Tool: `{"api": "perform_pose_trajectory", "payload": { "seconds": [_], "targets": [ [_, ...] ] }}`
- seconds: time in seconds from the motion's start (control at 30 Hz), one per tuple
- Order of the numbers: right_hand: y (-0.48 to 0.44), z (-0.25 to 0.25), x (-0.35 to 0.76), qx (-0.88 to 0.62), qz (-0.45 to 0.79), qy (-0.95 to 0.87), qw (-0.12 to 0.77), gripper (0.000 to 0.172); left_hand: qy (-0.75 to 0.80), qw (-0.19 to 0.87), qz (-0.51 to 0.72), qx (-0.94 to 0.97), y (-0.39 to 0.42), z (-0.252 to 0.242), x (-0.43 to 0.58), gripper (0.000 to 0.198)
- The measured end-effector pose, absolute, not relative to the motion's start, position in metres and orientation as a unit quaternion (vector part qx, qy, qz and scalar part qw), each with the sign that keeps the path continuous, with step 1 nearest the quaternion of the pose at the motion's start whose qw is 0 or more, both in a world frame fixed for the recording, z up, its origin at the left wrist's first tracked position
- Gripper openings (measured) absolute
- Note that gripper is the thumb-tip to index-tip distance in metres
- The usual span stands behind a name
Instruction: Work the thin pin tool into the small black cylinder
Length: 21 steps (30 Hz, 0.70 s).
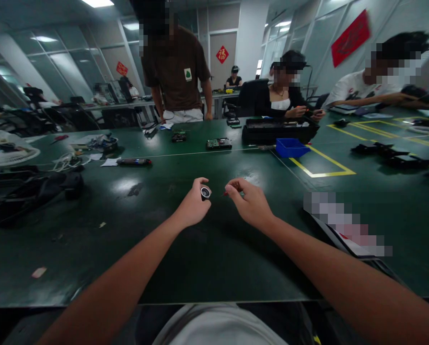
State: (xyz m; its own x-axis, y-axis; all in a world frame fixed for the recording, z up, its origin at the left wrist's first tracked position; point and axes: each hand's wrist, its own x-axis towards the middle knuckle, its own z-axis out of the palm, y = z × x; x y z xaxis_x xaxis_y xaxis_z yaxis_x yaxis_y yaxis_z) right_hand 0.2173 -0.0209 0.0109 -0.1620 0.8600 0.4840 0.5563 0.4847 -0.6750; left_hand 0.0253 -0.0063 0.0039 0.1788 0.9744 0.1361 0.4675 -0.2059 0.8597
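Observation:
Above the green table, my left hand (197, 205) is closed around a small round black part with a pale ring (205, 193). The ring end faces up and to the right; the rest is hidden by the fingers. A short gap to the right, my right hand (248, 199) pinches a small thing with a thin red tip (225, 193). Its tip points left toward the round part without touching it. Fingers cover most of the red-tipped thing, so its kind cannot be made out.
A pen-shaped tool (134, 162), circuit boards (219, 143), a blue bin (292, 148) and a long black housing (279, 130) lie farther back. Black equipment (34, 191) is at left, a dark-edged tray with papers (340, 235) at right. A person (178, 72) stands across the table.

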Motion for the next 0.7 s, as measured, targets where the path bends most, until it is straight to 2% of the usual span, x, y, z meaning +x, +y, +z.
{"api": "perform_pose_trajectory", "payload": {
  "seconds": [0.07, 0.23, 0.4, 0.7],
  "targets": [
    [-0.022, 0.013, 0.217, -0.483, 0.165, -0.741, 0.436, 0.024, 0.528, 0.307, 0.346, 0.712, -0.006, -0.003, 0.023, 0.058],
    [-0.024, 0.013, 0.218, -0.472, 0.172, -0.720, 0.478, 0.021, 0.512, 0.260, 0.344, 0.743, -0.002, -0.011, 0.016, 0.032],
    [-0.024, 0.007, 0.220, -0.430, 0.223, -0.687, 0.542, 0.021, 0.484, 0.253, 0.359, 0.757, -0.001, -0.015, 0.009, 0.037],
    [-0.026, 0.006, 0.217, -0.445, 0.200, -0.701, 0.520, 0.021, 0.485, 0.254, 0.351, 0.760, -0.001, -0.015, 0.007, 0.038]
  ]
}}
